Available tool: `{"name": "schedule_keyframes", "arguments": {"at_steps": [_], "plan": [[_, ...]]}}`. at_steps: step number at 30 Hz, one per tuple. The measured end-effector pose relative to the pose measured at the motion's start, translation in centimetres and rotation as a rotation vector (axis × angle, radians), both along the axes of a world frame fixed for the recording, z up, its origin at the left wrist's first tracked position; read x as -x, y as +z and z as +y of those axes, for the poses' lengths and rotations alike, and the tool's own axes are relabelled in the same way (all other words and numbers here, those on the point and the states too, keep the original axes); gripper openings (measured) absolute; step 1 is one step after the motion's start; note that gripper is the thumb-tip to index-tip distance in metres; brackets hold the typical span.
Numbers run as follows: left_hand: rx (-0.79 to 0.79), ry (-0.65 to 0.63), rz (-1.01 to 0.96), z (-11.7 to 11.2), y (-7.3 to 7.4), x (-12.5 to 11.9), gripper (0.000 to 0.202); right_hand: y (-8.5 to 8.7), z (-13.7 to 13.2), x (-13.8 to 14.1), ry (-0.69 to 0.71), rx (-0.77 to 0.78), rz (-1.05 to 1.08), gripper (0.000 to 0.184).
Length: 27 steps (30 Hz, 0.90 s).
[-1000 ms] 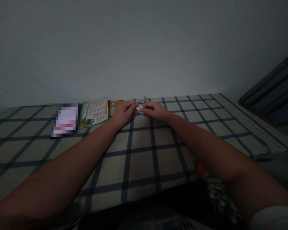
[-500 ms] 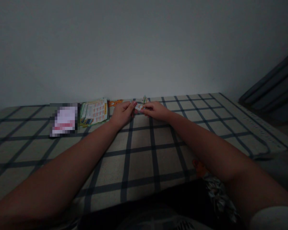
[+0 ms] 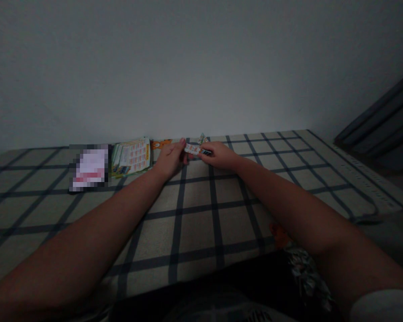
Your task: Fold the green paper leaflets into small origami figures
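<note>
A narrow folded strip of printed paper (image 3: 192,149), white with red and dark print, spans the gap between my two hands above the checked cloth. My right hand (image 3: 220,155) is closed around its right end, thumb along the top. At the left end, my left hand (image 3: 170,159) has its thumb raised and its fingers curled under the strip, seemingly pinching it. Just behind the strip sits a small folded paper piece (image 3: 202,138), green and white. To the left of my left hand lies a fanned stack of printed leaflets (image 3: 134,156).
A pixelated flat rectangular item (image 3: 91,168) lies left of the leaflets. The checked cloth (image 3: 198,223) covers the surface up to a plain wall (image 3: 201,67). Near my lap at the right is a cluster of folded paper pieces (image 3: 307,273). Dark grey fabric (image 3: 386,125) hangs at far right.
The paper strip has turned flatter and shows more of its length between my hands. My left thumb has lifted slightly, and my right hand has closed further around its end.
</note>
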<state>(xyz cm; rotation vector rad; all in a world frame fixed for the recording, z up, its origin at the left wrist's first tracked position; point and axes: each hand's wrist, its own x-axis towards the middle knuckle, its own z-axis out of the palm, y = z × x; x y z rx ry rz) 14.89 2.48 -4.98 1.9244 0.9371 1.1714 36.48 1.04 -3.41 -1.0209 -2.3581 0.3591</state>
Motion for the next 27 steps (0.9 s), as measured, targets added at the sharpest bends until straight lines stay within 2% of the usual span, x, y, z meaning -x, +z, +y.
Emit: {"name": "schedule_keyframes", "arguments": {"at_steps": [7, 11, 17, 23, 27], "plan": [[-0.084, 0.081, 0.077, -0.41, 0.38, 0.16, 0.061, 0.09, -0.05, -0.13, 0.000, -0.005, -0.026, 0.028], [-0.096, 0.045, 0.064, -0.39, 0.39, -0.15, 0.061, -0.02, 0.05, -0.33, -0.038, -0.049, -0.033, 0.027], [-0.073, 0.069, 0.142, -0.06, 0.14, -0.57, 0.042, -0.19, 0.13, -0.58, -0.061, -0.101, -0.058, 0.025], [-0.075, 0.054, 0.116, -0.45, 0.54, -0.61, 0.036, -0.27, 0.38, -0.50, -0.021, -0.084, -0.055, 0.030], [-0.074, 0.060, 0.112, -0.61, 0.89, -0.63, 0.036, -0.11, 0.50, -0.27, -0.032, -0.055, -0.069, 0.026]]}}
